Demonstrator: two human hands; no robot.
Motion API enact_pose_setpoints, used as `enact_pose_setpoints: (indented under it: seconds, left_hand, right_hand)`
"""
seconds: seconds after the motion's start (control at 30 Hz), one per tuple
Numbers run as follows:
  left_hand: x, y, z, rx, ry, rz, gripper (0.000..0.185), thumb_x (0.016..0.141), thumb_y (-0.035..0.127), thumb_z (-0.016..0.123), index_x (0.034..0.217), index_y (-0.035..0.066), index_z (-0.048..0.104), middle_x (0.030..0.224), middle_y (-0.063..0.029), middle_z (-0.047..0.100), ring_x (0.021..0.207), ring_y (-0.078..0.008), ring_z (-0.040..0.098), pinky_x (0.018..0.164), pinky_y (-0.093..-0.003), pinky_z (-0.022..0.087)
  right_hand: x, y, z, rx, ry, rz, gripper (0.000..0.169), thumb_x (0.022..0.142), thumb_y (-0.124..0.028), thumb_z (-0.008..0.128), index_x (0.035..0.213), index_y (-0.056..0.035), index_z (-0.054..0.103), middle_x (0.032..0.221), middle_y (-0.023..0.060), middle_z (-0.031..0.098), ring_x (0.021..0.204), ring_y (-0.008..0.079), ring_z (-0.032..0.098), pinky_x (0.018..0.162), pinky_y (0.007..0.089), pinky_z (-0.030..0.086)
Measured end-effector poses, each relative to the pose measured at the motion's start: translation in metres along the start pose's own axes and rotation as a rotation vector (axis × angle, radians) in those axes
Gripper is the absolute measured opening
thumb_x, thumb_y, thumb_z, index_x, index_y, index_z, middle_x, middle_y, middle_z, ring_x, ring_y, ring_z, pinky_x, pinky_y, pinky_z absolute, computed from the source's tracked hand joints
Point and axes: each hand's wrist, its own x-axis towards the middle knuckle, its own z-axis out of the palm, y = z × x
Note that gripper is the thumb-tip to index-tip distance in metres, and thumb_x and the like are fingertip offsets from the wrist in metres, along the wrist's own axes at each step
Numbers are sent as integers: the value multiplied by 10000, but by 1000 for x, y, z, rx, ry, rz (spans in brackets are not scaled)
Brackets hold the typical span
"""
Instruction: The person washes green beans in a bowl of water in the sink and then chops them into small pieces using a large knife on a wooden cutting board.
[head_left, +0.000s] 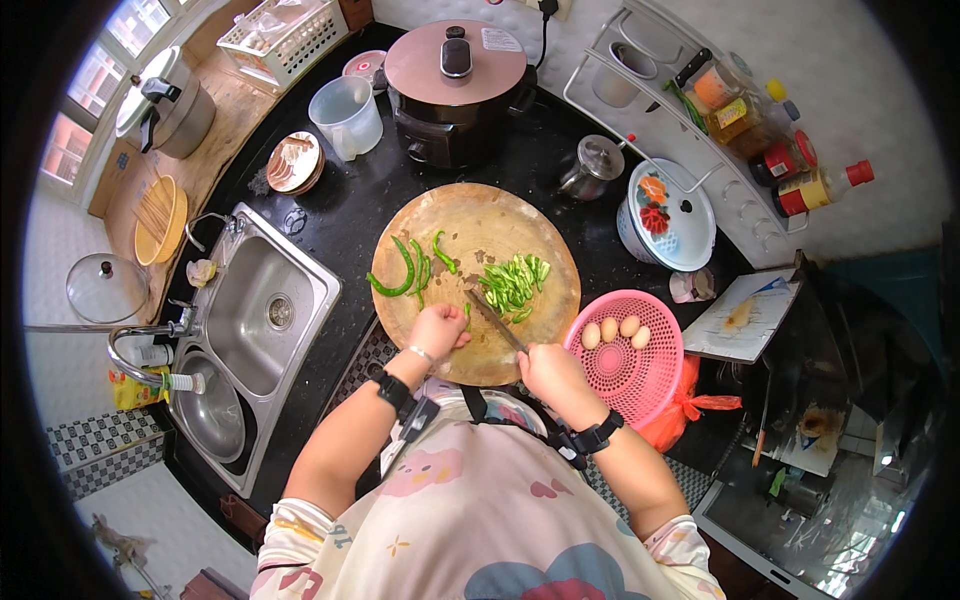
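On a round wooden cutting board (480, 210), my right hand (553, 375) is closed around the handle of a kitchen knife (498, 321), its blade pointing up and left across the board. My left hand (439, 330) pinches a piece of green chili pepper (468, 313) just left of the blade. Sliced green chili (514, 285) lies in a heap on the board's right side. Several whole green chilies (405, 274) rest at its left, above my left hand.
Right of the board sits a pink plastic colander (626, 352) holding several eggs (609, 328). A steel double sink (259, 300) is at the left. Behind the board stand an electric pressure cooker (457, 90), a plastic measuring jug (346, 116), a metal pot (596, 161) and a lidded enamel basin (667, 214).
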Motion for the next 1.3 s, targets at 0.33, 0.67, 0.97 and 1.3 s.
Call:
enact_pose_setpoints:
  seconds: [0.33, 0.67, 0.97, 1.3]
  left_hand:
    - [24, 8, 18, -230, 162, -181, 102, 882, 20, 562, 797, 23, 506, 668, -121, 629, 517, -203, 630, 440, -295, 506]
    - [22, 11, 20, -215, 209, -195, 171, 889, 30, 559, 738, 39, 479, 654, -121, 617, 502, -232, 624, 424, -325, 498]
    - [24, 3, 19, -182, 203, -162, 142, 930, 25, 487, 798, 8, 537, 653, -113, 629, 511, -190, 624, 428, -291, 508]
    - [16, 16, 17, -166, 175, -144, 122, 906, 7, 514, 785, 23, 530, 640, -89, 616, 515, -166, 615, 439, -286, 508]
  right_hand:
    - [-10, -15, -9, -3, -23, -10, 305, 918, -243, 518, 792, 6, 642, 694, 238, 637, 671, 422, 638, 624, 503, 521]
    - [-6, -28, -5, -10, -91, -22, 306, 918, -209, 506, 781, 20, 654, 712, 249, 645, 680, 415, 654, 631, 493, 527]
    - [6, -21, 5, 21, -32, -9, 296, 923, -205, 503, 797, 10, 663, 721, 243, 652, 696, 407, 661, 636, 484, 533]
    - [10, -25, 14, 10, -83, 8, 314, 923, -223, 509, 779, 24, 640, 686, 250, 630, 665, 430, 633, 624, 513, 514]
